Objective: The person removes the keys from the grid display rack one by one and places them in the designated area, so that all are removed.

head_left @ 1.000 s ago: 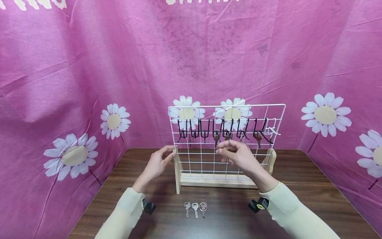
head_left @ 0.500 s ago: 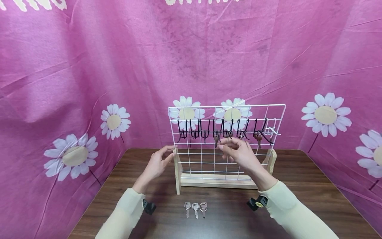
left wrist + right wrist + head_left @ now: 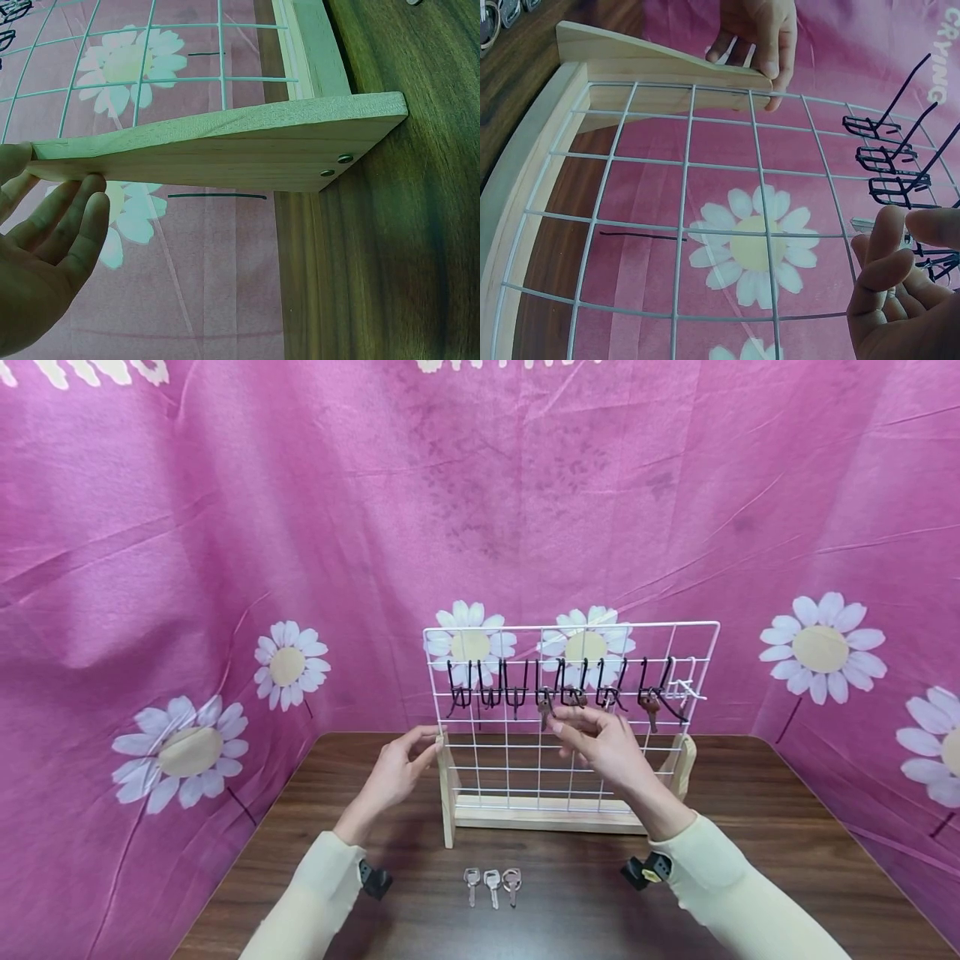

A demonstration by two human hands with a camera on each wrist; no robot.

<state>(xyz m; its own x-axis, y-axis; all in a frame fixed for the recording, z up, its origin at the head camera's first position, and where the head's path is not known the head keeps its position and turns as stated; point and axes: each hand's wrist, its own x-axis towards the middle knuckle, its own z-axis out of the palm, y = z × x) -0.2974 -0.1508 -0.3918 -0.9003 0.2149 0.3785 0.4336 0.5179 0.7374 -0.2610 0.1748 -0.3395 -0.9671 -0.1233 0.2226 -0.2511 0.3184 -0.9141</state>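
My left hand [image 3: 397, 767] holds the upper end of the wooden side piece [image 3: 225, 150] of a white wire grid stand, thumb on one side and fingers on the other. My right hand [image 3: 603, 747] is raised in front of the grid [image 3: 507, 768], with thumb and curled fingers at a key [image 3: 545, 713] that hangs by a black hook [image 3: 547, 681]. In the right wrist view this key's blade [image 3: 861, 225] sticks out beside the index finger, its head mostly hidden. More keys hang to the right, including a brownish key [image 3: 651, 710].
Three keys [image 3: 491, 887] lie in a row on the dark wooden table [image 3: 420, 918], one with a ring. Further black hooks [image 3: 460, 689] line the grid on the left. A white hook [image 3: 681, 681] sits at its right end. A pink floral cloth [image 3: 375, 568] hangs behind.
My right hand has shifted slightly to the right and up, and its fingertips now meet the hanging key. My left hand stays on the side piece.
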